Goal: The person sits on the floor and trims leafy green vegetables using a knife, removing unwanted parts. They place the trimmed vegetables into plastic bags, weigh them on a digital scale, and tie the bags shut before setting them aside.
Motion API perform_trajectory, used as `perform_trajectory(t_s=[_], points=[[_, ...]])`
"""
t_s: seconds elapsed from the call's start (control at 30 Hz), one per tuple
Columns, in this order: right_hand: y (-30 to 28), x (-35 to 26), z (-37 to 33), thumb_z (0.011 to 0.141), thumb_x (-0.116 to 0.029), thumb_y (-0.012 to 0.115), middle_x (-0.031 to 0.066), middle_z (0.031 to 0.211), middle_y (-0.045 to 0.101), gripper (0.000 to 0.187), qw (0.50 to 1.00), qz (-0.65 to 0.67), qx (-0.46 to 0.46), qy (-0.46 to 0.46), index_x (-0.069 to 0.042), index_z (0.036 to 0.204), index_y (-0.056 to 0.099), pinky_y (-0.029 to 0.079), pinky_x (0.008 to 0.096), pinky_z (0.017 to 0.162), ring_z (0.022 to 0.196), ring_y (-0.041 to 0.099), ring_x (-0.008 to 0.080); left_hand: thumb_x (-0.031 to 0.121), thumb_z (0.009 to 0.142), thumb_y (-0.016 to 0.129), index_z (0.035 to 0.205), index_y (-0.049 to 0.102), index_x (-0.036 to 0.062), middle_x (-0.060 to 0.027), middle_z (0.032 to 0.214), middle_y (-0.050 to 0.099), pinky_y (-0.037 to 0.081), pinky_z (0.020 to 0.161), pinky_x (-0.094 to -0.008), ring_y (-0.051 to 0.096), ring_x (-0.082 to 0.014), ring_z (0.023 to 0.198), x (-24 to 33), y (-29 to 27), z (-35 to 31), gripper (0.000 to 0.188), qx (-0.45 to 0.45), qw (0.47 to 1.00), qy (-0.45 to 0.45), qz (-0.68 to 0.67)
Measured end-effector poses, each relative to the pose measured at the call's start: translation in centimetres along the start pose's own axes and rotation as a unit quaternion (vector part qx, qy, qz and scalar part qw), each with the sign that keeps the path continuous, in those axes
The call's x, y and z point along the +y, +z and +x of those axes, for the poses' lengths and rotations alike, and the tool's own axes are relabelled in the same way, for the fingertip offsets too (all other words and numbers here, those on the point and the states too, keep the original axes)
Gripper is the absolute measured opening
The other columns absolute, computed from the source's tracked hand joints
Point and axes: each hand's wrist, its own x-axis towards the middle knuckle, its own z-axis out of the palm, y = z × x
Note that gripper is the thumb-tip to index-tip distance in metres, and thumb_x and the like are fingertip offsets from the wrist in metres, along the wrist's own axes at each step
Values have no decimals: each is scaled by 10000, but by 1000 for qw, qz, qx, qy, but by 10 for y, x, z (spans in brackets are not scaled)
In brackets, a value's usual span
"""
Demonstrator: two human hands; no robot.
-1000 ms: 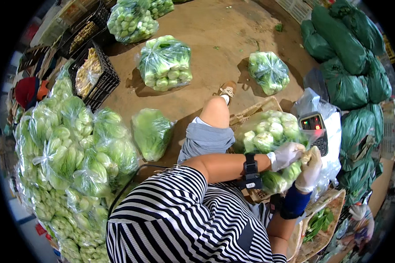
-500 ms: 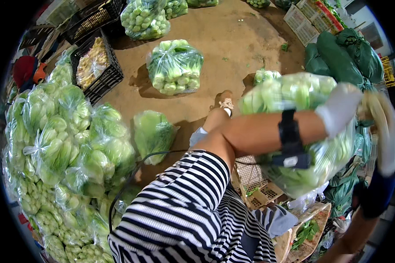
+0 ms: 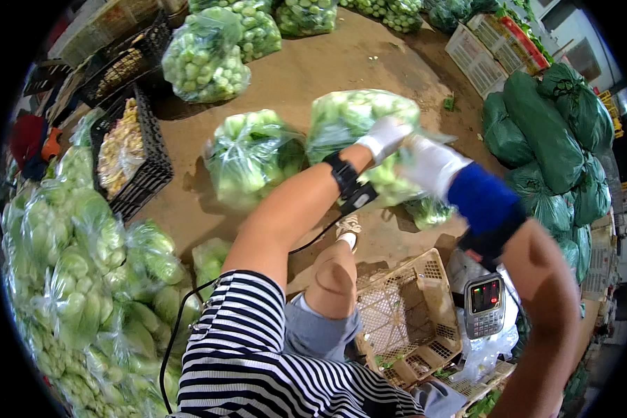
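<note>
A clear plastic bag of leafy greens (image 3: 359,108), pale stalk ends showing, is in front of me just right of a similar bag of greens (image 3: 247,157) on the floor. My left hand (image 3: 385,138), in a white glove, is closed on the upper part of the bag. Close beside it, my right hand (image 3: 433,165), also white-gloved and somewhat blurred, is closed on the bag's plastic, with a loose end sticking out to the right. The fingers of both hands are partly hidden. Part of another bag of greens (image 3: 428,211) shows below my right hand.
Piled bags of greens (image 3: 76,279) fill the left side. A black crate (image 3: 157,182) holds pale yellowish produce. Near my legs are a beige plastic crate (image 3: 435,268) and a scale display (image 3: 485,303). Green sacks (image 3: 543,132) are stacked at right; more bagged vegetables (image 3: 205,63) stand farther back.
Both hands and the large bag have moved left and forward from the right side, over to the other bag on the floor. The beige crate and scale display have come into view.
</note>
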Motion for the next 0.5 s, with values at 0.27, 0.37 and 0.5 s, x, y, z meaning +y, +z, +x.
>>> perform_trajectory(t_s=[0.27, 0.37, 0.5], points=[[73, 12, -81, 753, -213, 630, 113, 1120, 551, 370, 956, 213, 120, -164, -103, 1096, 544, 480, 383, 793, 972, 554, 311, 366, 833, 437, 881, 657, 42, -210, 869, 623, 439, 746, -426, 591, -364, 800, -215, -42, -37, 395, 219, 929, -291, 71], [133, 34, -147, 761, -194, 637, 107, 1120, 553, 361, 974, 213, 29, -64, -91, 1095, 548, 465, 383, 814, 1000, 540, 309, 314, 806, 491, 908, 649, 40, -209, 881, 624, 444, 715, -432, 601, -348, 772, -230, -83, -39, 333, 83, 922, -320, 199], [207, 36, -272, 760, -155, 634, 162, 1050, 593, 318, 945, 302, 46, 117, -41, 1051, 575, 460, 366, 840, 973, 568, 332, 352, 802, 551, 1013, 601, 147, 10, 1014, 596, 414, 633, -306, 532, -133, 789, -183, -71, -71, 298, 158, 879, -413, -178]])
